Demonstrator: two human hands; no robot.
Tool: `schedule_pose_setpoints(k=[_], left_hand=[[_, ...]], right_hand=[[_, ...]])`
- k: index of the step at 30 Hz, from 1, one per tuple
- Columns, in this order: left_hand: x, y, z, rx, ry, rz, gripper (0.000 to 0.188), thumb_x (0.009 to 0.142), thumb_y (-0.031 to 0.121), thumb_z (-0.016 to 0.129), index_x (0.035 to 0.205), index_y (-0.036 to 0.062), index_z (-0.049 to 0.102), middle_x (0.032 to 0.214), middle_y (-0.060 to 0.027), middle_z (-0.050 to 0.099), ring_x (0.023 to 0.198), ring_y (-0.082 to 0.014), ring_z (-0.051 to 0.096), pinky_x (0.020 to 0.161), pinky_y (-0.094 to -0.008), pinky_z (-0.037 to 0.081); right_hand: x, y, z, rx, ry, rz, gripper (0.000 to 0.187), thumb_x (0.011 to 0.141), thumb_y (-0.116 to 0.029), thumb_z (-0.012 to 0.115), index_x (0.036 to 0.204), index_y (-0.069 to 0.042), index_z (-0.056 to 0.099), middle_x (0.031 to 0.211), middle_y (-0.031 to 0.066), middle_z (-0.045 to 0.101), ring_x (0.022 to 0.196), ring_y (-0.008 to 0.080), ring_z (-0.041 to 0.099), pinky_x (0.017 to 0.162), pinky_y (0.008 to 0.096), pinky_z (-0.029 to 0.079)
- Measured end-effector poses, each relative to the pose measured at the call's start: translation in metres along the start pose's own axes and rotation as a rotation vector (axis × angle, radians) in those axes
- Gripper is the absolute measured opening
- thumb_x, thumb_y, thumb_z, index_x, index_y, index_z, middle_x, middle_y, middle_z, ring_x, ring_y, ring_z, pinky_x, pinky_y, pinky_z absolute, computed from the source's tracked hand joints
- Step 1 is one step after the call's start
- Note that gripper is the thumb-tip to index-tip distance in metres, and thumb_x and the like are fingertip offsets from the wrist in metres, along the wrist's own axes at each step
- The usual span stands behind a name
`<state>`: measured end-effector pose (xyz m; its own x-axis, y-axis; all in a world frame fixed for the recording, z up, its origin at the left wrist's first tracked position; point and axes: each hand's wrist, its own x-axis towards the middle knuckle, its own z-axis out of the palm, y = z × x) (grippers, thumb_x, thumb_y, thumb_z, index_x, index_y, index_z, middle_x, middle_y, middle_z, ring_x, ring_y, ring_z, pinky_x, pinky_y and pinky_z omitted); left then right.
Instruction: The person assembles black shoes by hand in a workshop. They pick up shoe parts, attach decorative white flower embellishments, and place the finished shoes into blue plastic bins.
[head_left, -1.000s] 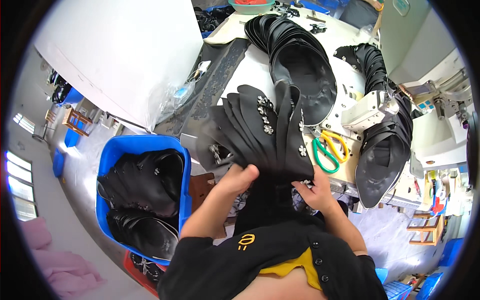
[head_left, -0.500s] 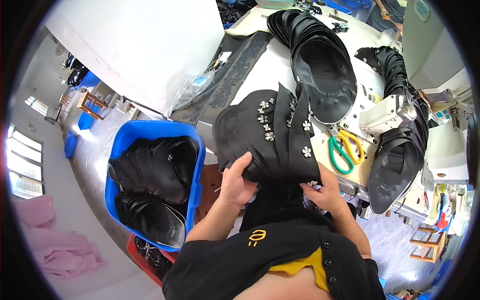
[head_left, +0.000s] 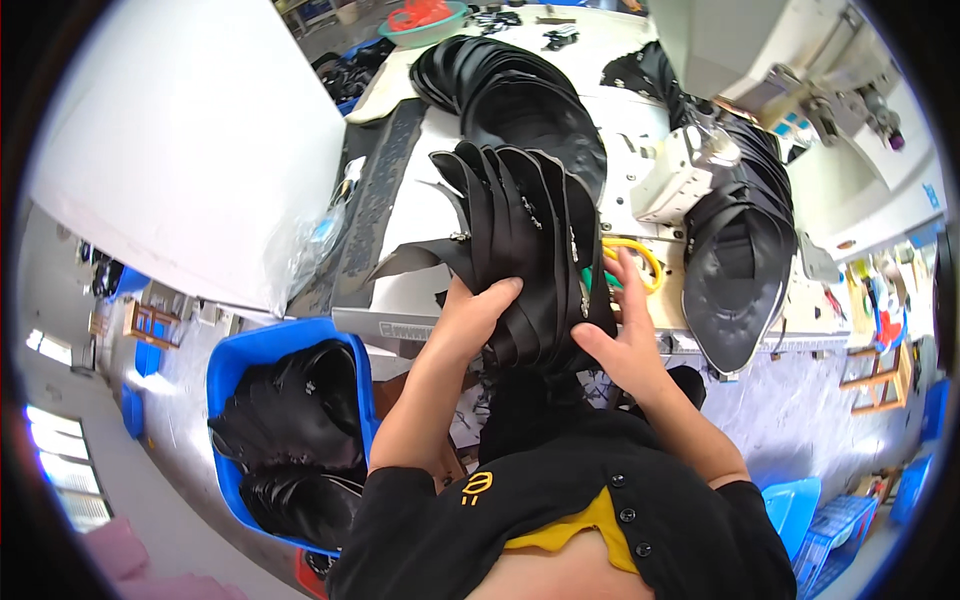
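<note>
My left hand (head_left: pixel 472 322) is closed on the left side of a thick stack of black shoe uppers (head_left: pixel 515 250), its thumb lying across the front. The stack stands on edge, fanned at the top, with small silvery flower ornaments showing between the layers. At the stack's right edge, my right hand (head_left: pixel 632 350) has its thumb and fingers spread apart, the thumb against the outer pieces. Just behind that hand lie scissors with a yellow handle (head_left: pixel 650 265) and a green one, partly hidden by the stack and fingers.
Behind stands a fanned row of black uppers (head_left: pixel 535 115). A second row (head_left: pixel 740 270) lies right, beside a sewing machine's white arm (head_left: pixel 680 175). A blue bin (head_left: pixel 222 375) of black pieces sits at lower left. A white panel (head_left: pixel 180 140) rises at left.
The stack has tipped more upright, its layers' edges now showing instead of the ornamented face. My right hand has loosened from the lower corner and moved up its side. The view has shifted rightward.
</note>
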<state>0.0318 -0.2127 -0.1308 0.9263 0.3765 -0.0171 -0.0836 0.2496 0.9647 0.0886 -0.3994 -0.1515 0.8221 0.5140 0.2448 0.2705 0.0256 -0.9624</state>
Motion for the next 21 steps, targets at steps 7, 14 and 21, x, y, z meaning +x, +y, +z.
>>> schedule_pose_setpoints(k=[7, 14, 21], left_hand=[[-0.004, -0.003, 0.002, -0.169, 0.007, -0.068, 0.048, 0.077, 0.001, 0.056, 0.124, -0.0043, 0.045, 0.115, -0.0159, 0.055, 0.102, -0.023, 0.057, 0.088, -0.0347, 0.048], [-0.015, -0.003, 0.0, -0.132, -0.065, 0.119, 0.055, 0.076, 0.004, 0.066, 0.126, -0.0032, 0.043, 0.12, -0.0145, 0.053, 0.108, -0.0229, 0.054, 0.092, -0.0348, 0.045], [-0.016, 0.002, -0.002, -0.016, -0.044, 0.028, 0.062, 0.071, 0.007, 0.072, 0.126, -0.0025, 0.044, 0.12, -0.0134, 0.053, 0.109, -0.0232, 0.053, 0.094, -0.0349, 0.043]], right_hand=[[0.008, -0.005, 0.007, -0.334, 0.012, -0.128, 0.089, 0.071, -0.032, 0.074, 0.136, 0.004, 0.023, 0.13, 0.0235, 0.033, 0.122, 0.0343, 0.035, 0.102, 0.039, 0.03], [0.004, -0.013, 0.023, -0.403, 0.017, -0.237, 0.079, 0.068, -0.025, 0.073, 0.131, 0.001, 0.033, 0.124, 0.0225, 0.038, 0.113, 0.0367, 0.042, 0.096, 0.0406, 0.037], [0.003, -0.016, 0.024, -0.372, -0.01, -0.237, 0.074, 0.067, -0.025, 0.074, 0.128, -0.001, 0.041, 0.123, 0.022, 0.039, 0.113, 0.0364, 0.043, 0.094, 0.041, 0.039]])
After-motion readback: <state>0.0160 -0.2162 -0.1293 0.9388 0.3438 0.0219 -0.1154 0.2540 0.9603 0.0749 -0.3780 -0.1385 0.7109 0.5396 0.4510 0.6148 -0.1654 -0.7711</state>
